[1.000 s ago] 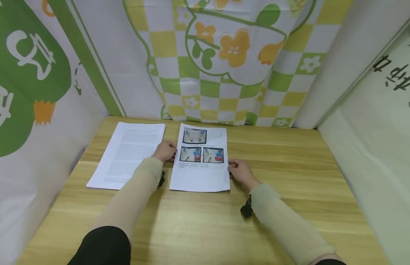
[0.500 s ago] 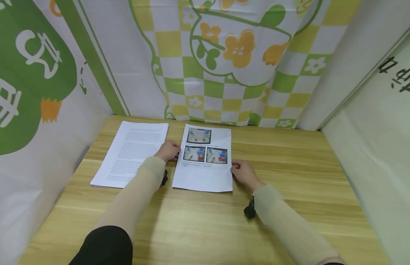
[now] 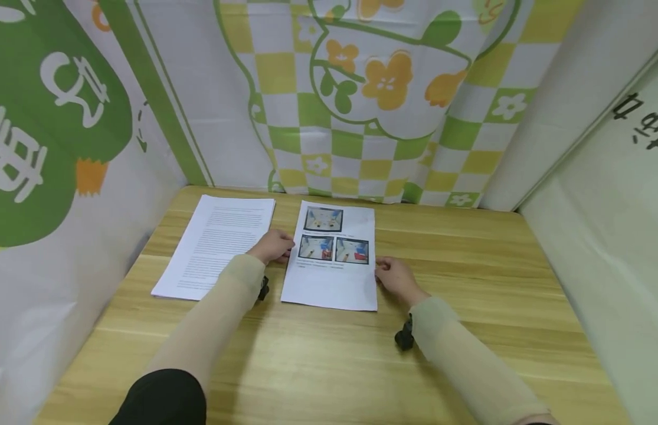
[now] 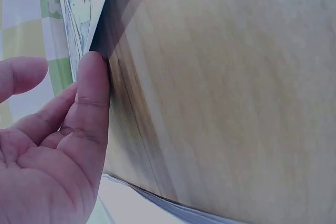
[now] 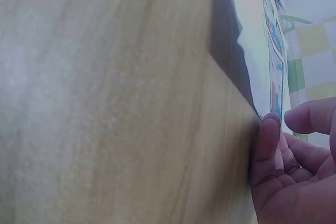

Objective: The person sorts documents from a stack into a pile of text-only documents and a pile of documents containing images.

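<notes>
Two hands are flanking the printed sheet (image 3: 331,260): left hand (image 3: 275,246) and right hand (image 3: 395,277), fingers relaxed, touching its side edges, gripping nothing. Pressing evenly inward against the surface (image 3: 467,283) is probably keeping it square.

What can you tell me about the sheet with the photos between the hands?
The photo sheet is a white paper page lying flat on the wooden table, one colour picture above two, with small text lines and blank space below. The left hand touches its left edge, the right hand its right edge. A text-printed stack lies beside it, apart.
</notes>
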Available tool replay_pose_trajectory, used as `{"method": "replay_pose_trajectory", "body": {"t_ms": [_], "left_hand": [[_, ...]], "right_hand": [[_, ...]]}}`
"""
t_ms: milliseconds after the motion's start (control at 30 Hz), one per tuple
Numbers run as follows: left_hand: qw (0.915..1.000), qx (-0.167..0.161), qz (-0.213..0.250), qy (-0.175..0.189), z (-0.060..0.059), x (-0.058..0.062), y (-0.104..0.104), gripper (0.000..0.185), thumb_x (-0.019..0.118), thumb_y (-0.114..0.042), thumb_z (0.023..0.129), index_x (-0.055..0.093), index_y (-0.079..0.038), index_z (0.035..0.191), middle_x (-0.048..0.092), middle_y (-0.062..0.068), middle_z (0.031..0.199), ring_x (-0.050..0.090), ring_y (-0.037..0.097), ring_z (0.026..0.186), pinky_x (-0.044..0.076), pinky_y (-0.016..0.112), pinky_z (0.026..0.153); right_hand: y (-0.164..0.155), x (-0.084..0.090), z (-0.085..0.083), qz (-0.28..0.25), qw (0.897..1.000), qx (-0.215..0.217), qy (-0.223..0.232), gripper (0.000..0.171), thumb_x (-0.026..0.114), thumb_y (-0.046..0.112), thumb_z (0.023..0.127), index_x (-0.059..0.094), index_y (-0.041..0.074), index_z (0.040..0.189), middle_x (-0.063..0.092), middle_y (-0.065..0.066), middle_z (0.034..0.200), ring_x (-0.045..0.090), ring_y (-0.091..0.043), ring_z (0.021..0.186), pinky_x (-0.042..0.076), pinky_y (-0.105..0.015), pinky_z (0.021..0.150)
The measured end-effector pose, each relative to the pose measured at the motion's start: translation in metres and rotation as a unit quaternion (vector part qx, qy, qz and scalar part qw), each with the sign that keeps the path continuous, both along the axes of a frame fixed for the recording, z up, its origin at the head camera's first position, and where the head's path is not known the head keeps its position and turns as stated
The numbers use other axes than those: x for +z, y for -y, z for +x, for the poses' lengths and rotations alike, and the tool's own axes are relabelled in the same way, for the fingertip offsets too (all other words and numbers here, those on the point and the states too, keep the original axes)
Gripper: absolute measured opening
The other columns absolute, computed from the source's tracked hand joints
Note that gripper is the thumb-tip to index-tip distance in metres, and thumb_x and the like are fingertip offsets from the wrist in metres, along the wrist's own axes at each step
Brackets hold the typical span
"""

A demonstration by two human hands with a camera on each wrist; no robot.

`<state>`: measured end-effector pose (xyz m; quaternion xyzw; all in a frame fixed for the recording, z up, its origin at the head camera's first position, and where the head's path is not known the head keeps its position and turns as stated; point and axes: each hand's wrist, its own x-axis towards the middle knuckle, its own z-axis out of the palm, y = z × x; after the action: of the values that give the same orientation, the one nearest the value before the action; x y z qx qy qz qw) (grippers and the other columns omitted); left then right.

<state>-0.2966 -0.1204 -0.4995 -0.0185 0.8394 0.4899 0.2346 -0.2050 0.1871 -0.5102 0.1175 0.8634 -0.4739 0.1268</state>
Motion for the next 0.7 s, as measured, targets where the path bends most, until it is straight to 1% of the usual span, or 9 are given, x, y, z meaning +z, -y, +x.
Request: {"method": "replay_pose_trajectory", "body": {"t_ms": [100, 200, 267, 333, 433, 567, 633, 700], "left_hand": [[1.0, -0.007, -0.002, 0.001, 0.001, 0.001, -0.002, 0.037, 0.055, -0.009, 0.105, 0.057, 0.012, 0.135, 0.061, 0.016, 0.102, 0.06, 0.019, 0.084, 0.06, 0.027, 0.072], [0.9996, -0.024, -0.011, 0.0, 0.001, 0.003, 0.002, 0.036, 0.054, -0.01, 0.105, 0.058, 0.012, 0.132, 0.062, 0.014, 0.101, 0.06, 0.018, 0.084, 0.06, 0.028, 0.072], [0.9993, -0.033, -0.018, -0.005, 0.001, 0.004, 0.011, 0.035, 0.053, -0.01, 0.105, 0.059, 0.013, 0.131, 0.062, 0.013, 0.098, 0.061, 0.018, 0.083, 0.06, 0.029, 0.072], [0.9987, -0.038, -0.03, -0.017, 0.001, 0.008, 0.021, 0.036, 0.052, -0.011, 0.105, 0.059, 0.013, 0.13, 0.062, 0.013, 0.095, 0.061, 0.019, 0.083, 0.06, 0.03, 0.074], [0.9984, -0.031, -0.036, -0.029, 0.002, 0.015, 0.038, 0.037, 0.051, -0.012, 0.104, 0.059, 0.014, 0.129, 0.063, 0.016, 0.096, 0.062, 0.021, 0.086, 0.06, 0.032, 0.077], [0.9986, -0.018, -0.029, -0.041, 0.005, 0.023, 0.058, 0.042, 0.049, -0.016, 0.106, 0.055, 0.015, 0.133, 0.064, 0.024, 0.114, 0.064, 0.027, 0.098, 0.059, 0.033, 0.083], [0.9985, -0.005, -0.028, -0.047, 0.006, 0.025, 0.071, 0.044, 0.048, -0.018, 0.107, 0.053, 0.015, 0.136, 0.062, 0.027, 0.123, 0.063, 0.029, 0.105, 0.059, 0.033, 0.085], [0.998, 0.012, -0.028, -0.055, 0.007, 0.027, 0.085, 0.045, 0.047, -0.019, 0.108, 0.051, 0.015, 0.137, 0.059, 0.029, 0.128, 0.062, 0.032, 0.11, 0.058, 0.033, 0.087]], "right_hand": [[-0.001, 0.001, 0.0, -0.009, 1.0, -0.009, 0.004, 0.043, 0.055, 0.004, 0.1, 0.055, -0.006, 0.142, 0.063, -0.013, 0.097, 0.056, -0.017, 0.075, 0.047, -0.023, 0.061], [0.001, 0.004, 0.001, -0.023, 1.0, -0.018, 0.009, 0.044, 0.055, 0.003, 0.1, 0.055, -0.006, 0.143, 0.062, -0.013, 0.097, 0.057, -0.017, 0.074, 0.049, -0.023, 0.062], [0.002, 0.005, 0.001, -0.03, 0.999, -0.018, 0.008, 0.043, 0.055, 0.003, 0.1, 0.054, -0.007, 0.142, 0.062, -0.014, 0.098, 0.058, -0.017, 0.075, 0.05, -0.024, 0.063], [0.004, 0.007, 0.002, -0.032, 0.999, -0.018, 0.005, 0.043, 0.055, 0.004, 0.101, 0.055, -0.007, 0.142, 0.063, -0.014, 0.099, 0.058, -0.017, 0.076, 0.051, -0.024, 0.064], [0.008, 0.011, 0.002, -0.026, 1.0, -0.012, -0.005, 0.041, 0.056, 0.006, 0.101, 0.057, -0.006, 0.141, 0.063, -0.015, 0.101, 0.059, -0.019, 0.078, 0.051, -0.025, 0.066], [0.015, 0.019, 0.001, -0.025, 1.0, 0.007, -0.004, 0.039, 0.056, 0.008, 0.102, 0.059, -0.004, 0.139, 0.064, -0.015, 0.103, 0.061, -0.021, 0.084, 0.054, -0.027, 0.069], [0.02, 0.023, -0.001, -0.036, 0.999, 0.021, 0.001, 0.038, 0.056, 0.009, 0.103, 0.059, -0.004, 0.138, 0.064, -0.016, 0.105, 0.063, -0.024, 0.089, 0.056, -0.03, 0.073], [0.025, 0.026, -0.004, -0.048, 0.998, 0.034, 0.0, 0.038, 0.055, 0.009, 0.104, 0.057, -0.006, 0.139, 0.065, -0.018, 0.11, 0.065, -0.027, 0.094, 0.058, -0.033, 0.079]]}}
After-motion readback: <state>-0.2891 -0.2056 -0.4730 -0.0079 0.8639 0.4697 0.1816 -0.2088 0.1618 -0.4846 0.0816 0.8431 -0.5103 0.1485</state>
